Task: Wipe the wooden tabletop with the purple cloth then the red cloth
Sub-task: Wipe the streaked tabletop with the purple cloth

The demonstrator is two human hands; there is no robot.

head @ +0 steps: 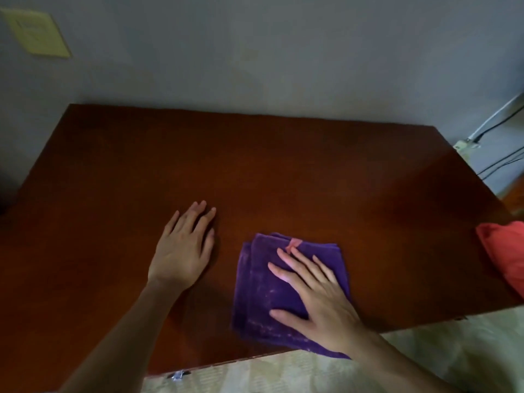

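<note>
A folded purple cloth [261, 290] with a small pink tag lies on the dark wooden tabletop [283, 171] near its front edge. My right hand [317, 296] rests flat on top of the cloth, fingers spread, palm pressing down. My left hand [184, 248] lies flat on the bare wood just left of the cloth, fingers apart, holding nothing. A red cloth [504, 251] sits bunched at the table's right edge, partly cut off by the frame.
A grey wall runs behind the table, with a yellowish wall plate [37, 32] at upper left. Cables and a power strip [467, 143] lie beyond the right corner. Pale patterned floor [368, 364] shows below the front edge.
</note>
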